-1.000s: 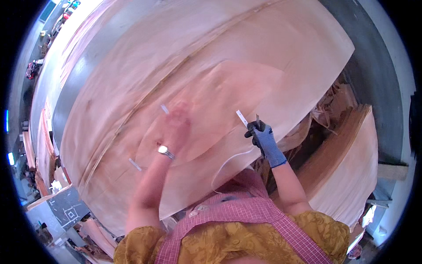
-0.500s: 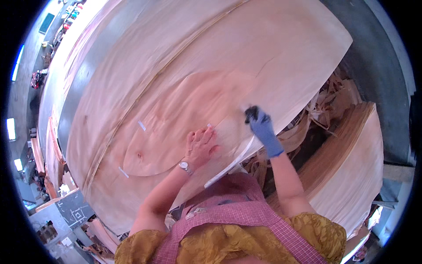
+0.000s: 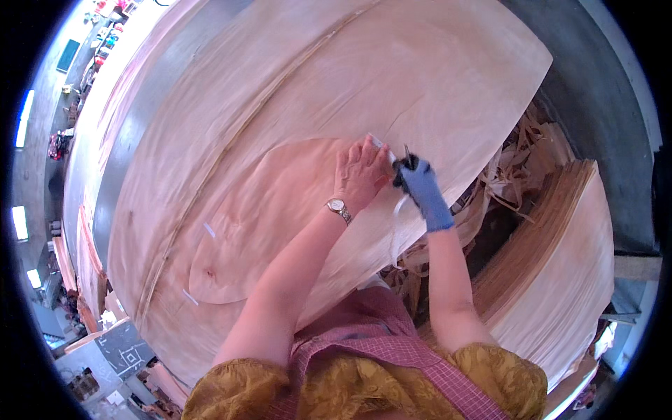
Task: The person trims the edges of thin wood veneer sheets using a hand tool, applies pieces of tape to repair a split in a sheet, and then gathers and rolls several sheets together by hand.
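A large pale wood veneer sheet (image 3: 434,77) lies in front of me, with an oval, pinker veneer patch (image 3: 259,203) on it. My left hand (image 3: 360,175), bare with a wristwatch, rests flat over the patch's upper right edge. Its fingers are spread, and the fingertips press by a short white tape strip (image 3: 378,142). Beside it my right hand (image 3: 420,185), in a blue glove with black fingers, is closed on white tape (image 3: 396,234), whose tail hangs below. A thin dark point (image 3: 406,150) sticks up from these fingers; its kind is unclear.
Two small tape pieces (image 3: 209,230) (image 3: 190,297) lie at the patch's left edge. A long ridge (image 3: 231,143) crosses the sheet. Veneer scraps (image 3: 514,175) and a thick veneer stack (image 3: 553,259) stand at the right. A grey board with chalk marks (image 3: 126,350) is at lower left.
My left hand has slid up and right along the patch edge to a tape strip by my right hand. My right hand, blurred before, is now at that strip. The view has shifted slightly.
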Motion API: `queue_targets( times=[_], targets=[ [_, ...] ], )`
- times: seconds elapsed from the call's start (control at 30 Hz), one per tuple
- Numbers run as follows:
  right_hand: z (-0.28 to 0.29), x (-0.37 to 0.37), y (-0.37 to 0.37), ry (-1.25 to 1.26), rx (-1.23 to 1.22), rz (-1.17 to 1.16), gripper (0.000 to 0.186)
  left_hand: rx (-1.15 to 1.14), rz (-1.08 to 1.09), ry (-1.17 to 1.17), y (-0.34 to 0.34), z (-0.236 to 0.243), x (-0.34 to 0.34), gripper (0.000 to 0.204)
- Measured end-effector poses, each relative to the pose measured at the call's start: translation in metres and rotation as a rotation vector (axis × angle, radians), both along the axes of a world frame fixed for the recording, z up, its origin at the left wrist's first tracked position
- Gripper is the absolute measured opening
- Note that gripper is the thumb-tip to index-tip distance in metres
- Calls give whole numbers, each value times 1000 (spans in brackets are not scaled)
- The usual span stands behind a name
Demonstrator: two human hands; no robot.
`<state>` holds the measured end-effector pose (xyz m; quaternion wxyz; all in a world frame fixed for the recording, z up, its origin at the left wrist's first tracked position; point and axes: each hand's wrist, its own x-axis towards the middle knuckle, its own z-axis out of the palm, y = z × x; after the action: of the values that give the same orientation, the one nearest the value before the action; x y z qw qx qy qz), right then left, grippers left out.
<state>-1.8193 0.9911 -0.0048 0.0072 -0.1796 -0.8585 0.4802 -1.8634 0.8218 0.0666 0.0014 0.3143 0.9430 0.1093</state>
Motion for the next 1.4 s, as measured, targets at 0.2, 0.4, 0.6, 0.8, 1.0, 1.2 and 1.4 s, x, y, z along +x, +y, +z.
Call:
queue_targets(
  times=[0.2, 0.4, 0.6, 0.8, 1.0, 1.2, 1.4],
  targets=[
    [85, 9, -55, -104, -627, -118, 17, 189, 77, -175, -38, -3, -16, 60],
    [47, -78, -130, -164, -814, 63, 20, 653, 455, 31, -131, -33, -22, 53],
    [5, -98, -140, 37, 52, 129, 23, 128, 45, 42, -118, -24, -49, 50],
    [112, -54, -123, -167, 889, 239, 20, 23, 48, 79, -133, -28, -41, 45],
    [179, 175, -126, 270, 865, 174, 38, 47, 47, 149, -115, -34, -42, 34],
    [193, 268, -181, 128, 60, 302, 22, -44, 255, -20, -98, -18, -45, 30],
    [118, 293, -187, 343, 70, 146, 24, 334, -133, 142, 1, -42, 39, 46]
  ],
)
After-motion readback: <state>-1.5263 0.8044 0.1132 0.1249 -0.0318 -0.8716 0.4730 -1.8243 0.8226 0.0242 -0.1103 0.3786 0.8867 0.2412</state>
